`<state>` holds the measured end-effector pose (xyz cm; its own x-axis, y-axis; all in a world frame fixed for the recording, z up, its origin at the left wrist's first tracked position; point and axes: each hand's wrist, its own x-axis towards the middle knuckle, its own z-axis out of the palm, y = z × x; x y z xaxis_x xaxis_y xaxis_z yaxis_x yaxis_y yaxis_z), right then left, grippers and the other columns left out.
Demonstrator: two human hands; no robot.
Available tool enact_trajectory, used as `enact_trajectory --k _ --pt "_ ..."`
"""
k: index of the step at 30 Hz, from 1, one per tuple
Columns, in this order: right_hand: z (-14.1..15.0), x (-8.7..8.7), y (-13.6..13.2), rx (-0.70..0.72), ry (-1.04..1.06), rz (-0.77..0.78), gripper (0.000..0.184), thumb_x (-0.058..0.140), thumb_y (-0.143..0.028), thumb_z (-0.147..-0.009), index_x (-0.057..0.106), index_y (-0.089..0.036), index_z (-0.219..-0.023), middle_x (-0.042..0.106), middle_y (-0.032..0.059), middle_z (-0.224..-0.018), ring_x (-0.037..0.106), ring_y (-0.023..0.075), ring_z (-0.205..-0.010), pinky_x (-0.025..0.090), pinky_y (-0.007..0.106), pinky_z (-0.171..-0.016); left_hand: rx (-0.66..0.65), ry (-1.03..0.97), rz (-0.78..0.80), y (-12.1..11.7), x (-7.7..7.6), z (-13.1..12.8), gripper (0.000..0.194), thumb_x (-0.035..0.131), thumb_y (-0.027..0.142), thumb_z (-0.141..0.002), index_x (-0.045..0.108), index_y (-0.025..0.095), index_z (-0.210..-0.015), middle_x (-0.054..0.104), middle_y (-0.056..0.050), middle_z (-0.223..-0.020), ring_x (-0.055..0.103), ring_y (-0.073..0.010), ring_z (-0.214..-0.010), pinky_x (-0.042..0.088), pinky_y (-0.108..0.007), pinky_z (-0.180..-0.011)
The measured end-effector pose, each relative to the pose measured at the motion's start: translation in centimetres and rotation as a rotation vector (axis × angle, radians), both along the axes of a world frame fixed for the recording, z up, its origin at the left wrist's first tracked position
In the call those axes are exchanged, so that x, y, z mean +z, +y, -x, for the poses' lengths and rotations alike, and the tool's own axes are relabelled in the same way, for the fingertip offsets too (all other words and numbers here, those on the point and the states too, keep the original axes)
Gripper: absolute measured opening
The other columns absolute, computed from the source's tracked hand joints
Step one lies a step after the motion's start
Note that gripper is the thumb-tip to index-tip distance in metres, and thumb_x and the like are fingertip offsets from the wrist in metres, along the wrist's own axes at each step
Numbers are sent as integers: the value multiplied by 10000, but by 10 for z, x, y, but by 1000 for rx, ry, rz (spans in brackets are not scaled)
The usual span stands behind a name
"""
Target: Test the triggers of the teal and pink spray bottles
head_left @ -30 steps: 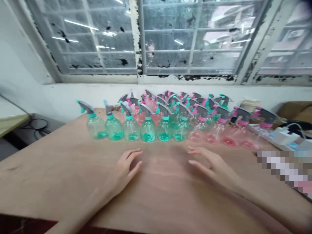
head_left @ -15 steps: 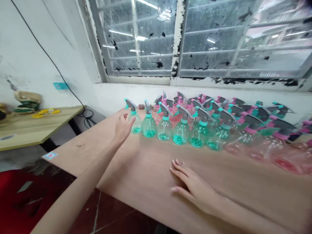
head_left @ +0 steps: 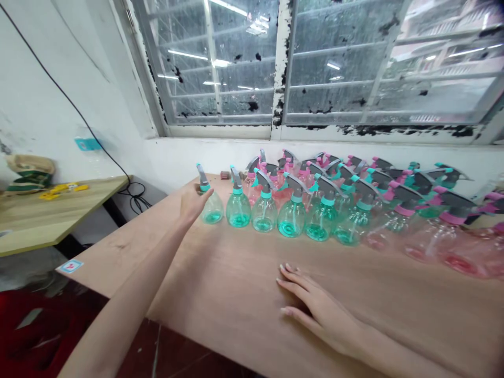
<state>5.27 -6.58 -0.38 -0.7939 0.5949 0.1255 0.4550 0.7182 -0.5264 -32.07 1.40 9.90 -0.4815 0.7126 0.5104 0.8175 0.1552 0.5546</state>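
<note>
At the left end of the front row stands a clear green spray bottle (head_left: 213,212) with a grey and turquoise trigger head. My left hand (head_left: 191,203) is closed round its neck, thumb in front and the other fingers mostly hidden behind. Just right of it is another green spray bottle (head_left: 238,211), untouched. My right hand (head_left: 318,310) lies flat on the wooden table (head_left: 236,283), fingers spread, holding nothing. It rests in front of the row, apart from the bottles.
Pink spray bottles (head_left: 464,257) continue the row rightward, with several more behind. A small brown object (head_left: 224,175) lies near the wall. At left, a second table (head_left: 43,220) carries yellow pieces (head_left: 63,190) and a cloth bag (head_left: 29,172). A red stool-like object (head_left: 27,336) is below.
My left hand has moved onto the leftmost bottle and closed at its neck. That bottle's trigger head has turned, and the bottle has shifted slightly nearer. The right hand stays flat.
</note>
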Motion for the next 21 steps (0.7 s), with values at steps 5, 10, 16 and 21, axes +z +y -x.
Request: enact_trajectory --k 5,10,16,21 --pt "-1 0 1 8 36 8 558 449 -539 -936 479 -236 -1404 341 66 -1532 286 274 -1426 242 530 -1165 -123 0 54 -35 9 -2 387 604 398 -790 617 178 -1108 704 -102 -1101 641 -302 -1052 478 -374 -898" --pt "-13 0 6 11 34 14 551 447 -562 -927 534 -229 -1356 348 61 -1536 309 267 -1419 295 496 -1154 -228 -41 103 -84 0 -25 487 560 531 -793 597 199 -1146 713 -79 -1105 671 -292 -1019 511 -392 -891" --pt "-49 -1 18 -81 63 5 516 453 -544 -932 554 -232 -1330 393 76 -1516 349 269 -1401 319 484 -1142 -454 -61 124 -126 -11 -99 386 505 516 -864 627 243 -1109 687 -50 -1190 607 -302 -1147 462 -428 -994" --pt "-94 0 31 -205 25 -70 516 429 -524 -945 561 -188 -1313 391 117 -1513 356 266 -1398 329 469 -1137 -678 0 173 -114 -17 -174 370 488 468 -872 628 257 -1141 713 -25 -1109 648 -296 -1038 496 -437 -929"
